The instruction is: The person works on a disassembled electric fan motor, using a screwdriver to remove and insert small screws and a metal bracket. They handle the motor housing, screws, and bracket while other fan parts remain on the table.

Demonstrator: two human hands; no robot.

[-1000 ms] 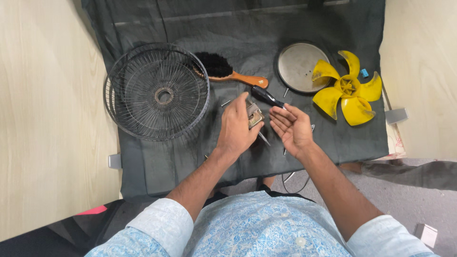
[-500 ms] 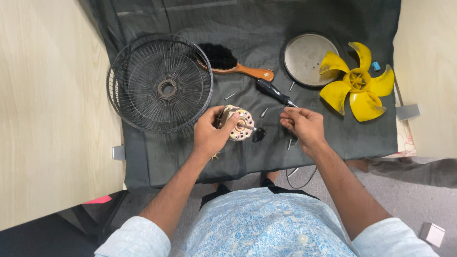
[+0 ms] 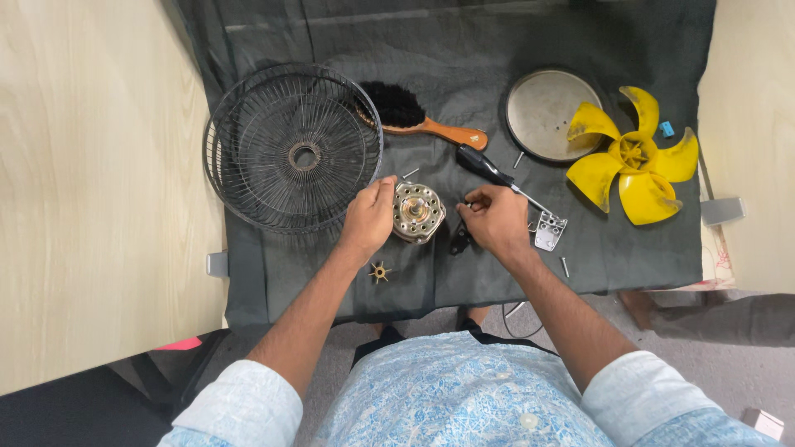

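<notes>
Left hand (image 3: 368,217) grips the fan motor (image 3: 416,213) (right hand (image 3: 495,218) beside it).

Fan blade (image 3: 633,156): yellow, brown grime patches. Wire guard (image 3: 291,149): black. Brush (image 3: 418,115): black bristles, orange-brown wooden handle. Motor (image 3: 416,213): silver-gold metal. Round plate (image 3: 546,112): dull grey. Cloth (image 3: 464,50): dark charcoal. Shirt (image 3: 464,397): light blue, white pattern.

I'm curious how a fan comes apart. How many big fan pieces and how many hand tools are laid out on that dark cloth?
Fan pieces: 4 (wire grille, yellow blade, round metal plate, motor)
Hand tools: 2 (brush, screwdriver)
Total: 6
</notes>
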